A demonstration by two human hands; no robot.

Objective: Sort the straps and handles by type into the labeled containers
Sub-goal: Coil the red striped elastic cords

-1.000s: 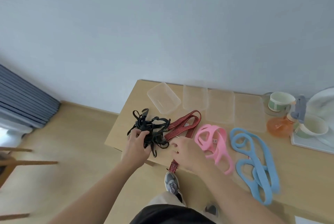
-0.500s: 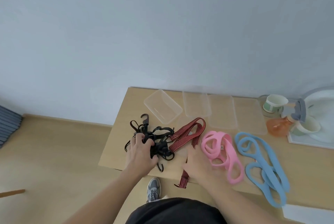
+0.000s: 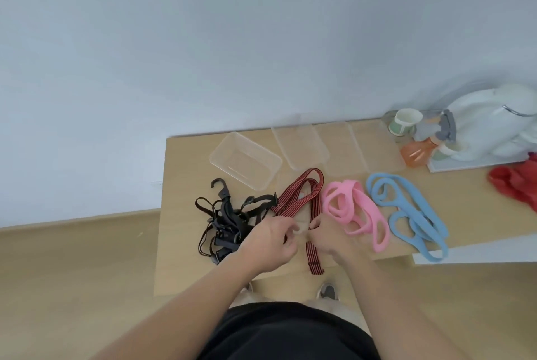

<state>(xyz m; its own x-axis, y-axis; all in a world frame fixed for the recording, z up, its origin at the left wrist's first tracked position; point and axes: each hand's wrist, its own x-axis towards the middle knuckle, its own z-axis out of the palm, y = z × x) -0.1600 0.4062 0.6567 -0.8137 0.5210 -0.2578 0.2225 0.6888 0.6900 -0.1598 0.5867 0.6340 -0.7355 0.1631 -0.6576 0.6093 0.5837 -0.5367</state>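
Observation:
A red-and-black striped strap (image 3: 302, 199) lies in the middle of the wooden table (image 3: 186, 173), one end hanging over the front edge. My left hand (image 3: 268, 242) and my right hand (image 3: 328, 236) meet over its near part, and each curls its fingers onto the strap. Left of my hands lies a tangle of black straps with hooks (image 3: 223, 223). Pink loop handles (image 3: 353, 208) and blue loop handles (image 3: 406, 208) lie to the right. Several clear containers (image 3: 244, 162) stand in a row along the back; I cannot make out any labels.
At the back right stand a paper cup (image 3: 404, 124), an orange spray bottle (image 3: 418, 153) and a white appliance (image 3: 488, 127) on a tray. A red cloth (image 3: 517, 185) lies at the far right. The table's left and front edges drop to wood floor.
My left hand has left the black tangle and moved right onto the striped strap. My right hand has come in beside it. The camera has swung right, showing the red cloth.

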